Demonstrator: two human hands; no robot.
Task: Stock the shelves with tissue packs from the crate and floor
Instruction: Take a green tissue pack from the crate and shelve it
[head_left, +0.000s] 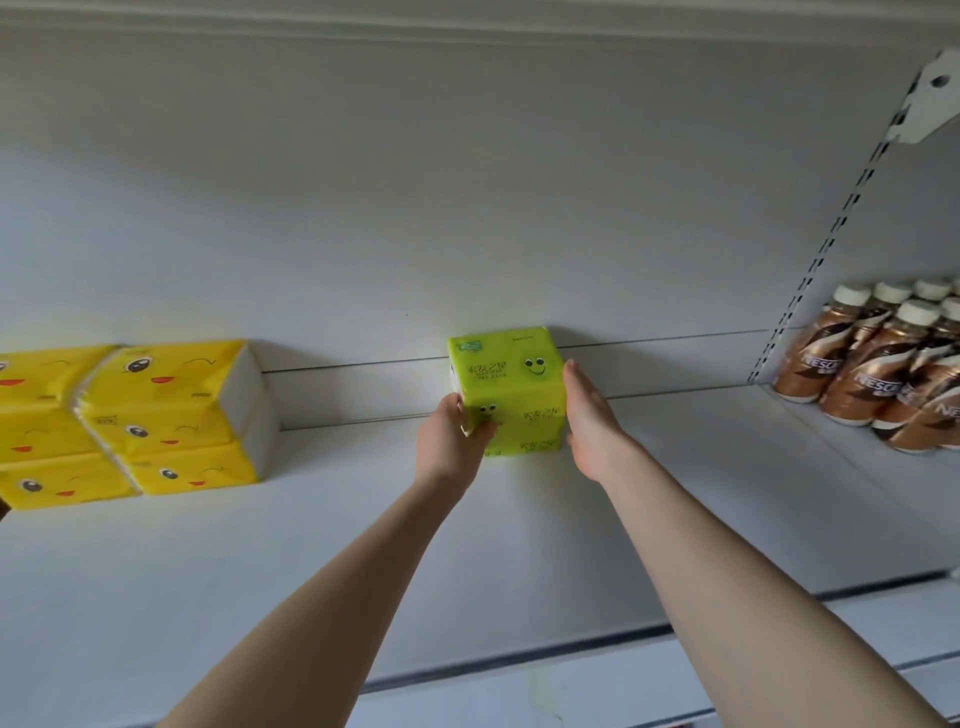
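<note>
Gripping the green tissue pack (511, 384) at its lower left corner with the left hand (451, 441), curling the thumb onto the front face and wrapping the fingers out of sight round the side. Pressing the right hand (589, 423) flat against the pack's right side, with the fingers lying straight and together. Holding the pack upright between both palms, resting it on the white shelf (519, 545), deep in toward the back panel (467, 208); touching that panel or not, cannot tell. Leaving a wide stretch of white shelf surface between the left hand and the stacked yellow tissue packs (171, 415) standing well off to its left. Leaving another stretch of shelf to the right of the right hand, reaching as far as a slotted upright (831, 218) carrying a white bracket (930, 98) at its top. Showing brown bottles (878, 364) with white caps crowding together beyond that upright, well apart from the right hand. Reaching both forearms in over the shelf's front edge (519, 657), crossing it nearer than the hands
</note>
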